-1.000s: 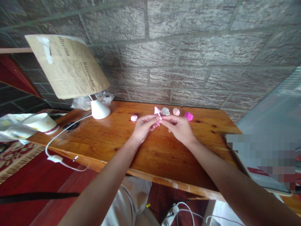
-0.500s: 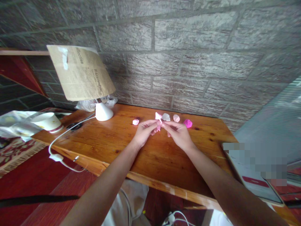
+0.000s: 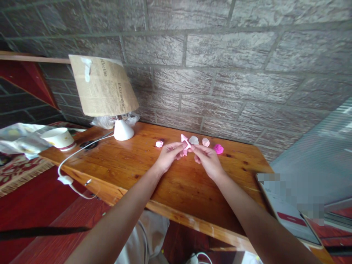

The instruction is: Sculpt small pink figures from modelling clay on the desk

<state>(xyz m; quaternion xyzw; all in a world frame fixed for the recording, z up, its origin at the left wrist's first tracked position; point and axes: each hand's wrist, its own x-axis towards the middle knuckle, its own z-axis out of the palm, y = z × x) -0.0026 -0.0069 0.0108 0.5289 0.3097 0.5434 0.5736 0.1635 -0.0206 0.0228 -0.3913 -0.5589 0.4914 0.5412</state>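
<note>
A grey brick-patterned wall (image 3: 228, 55) rises behind the lamp (image 3: 107, 90) and runs far to its right; the wooden surface (image 3: 192, 190) spreads from beneath the lamp toward its right and toward the person; the lamp itself stands upright, a tan shade with print like newspaper over a white cone-shaped foot; a flat device (image 3: 283, 205), part of its screen masked by blocks, lies well to the right of the lamp and nearer the person; crumpled clear plastic (image 3: 103, 121) sits just behind the lamp; a pale paper cup (image 3: 58, 139) is to the lamp's left; the left hand (image 3: 170, 154), right of the lamp and nearer the person, has its thumb and fingers narrowed on a pink piece (image 3: 187, 143); the right hand (image 3: 206, 158), farther right of the lamp, pinches the same piece from the other side; a dark looped thing (image 3: 89, 145) lies left of the lamp, between it and the cup; the pink piece, right of the lamp, shows a broad end above the fingers and another below; I cannot tell whether it touches the surface; going rightward from the lamp lie a light pink lump (image 3: 159, 144), a white lump (image 3: 194, 140), a peach-pink lump (image 3: 205, 142) and a magenta lump (image 3: 219, 149).
</note>
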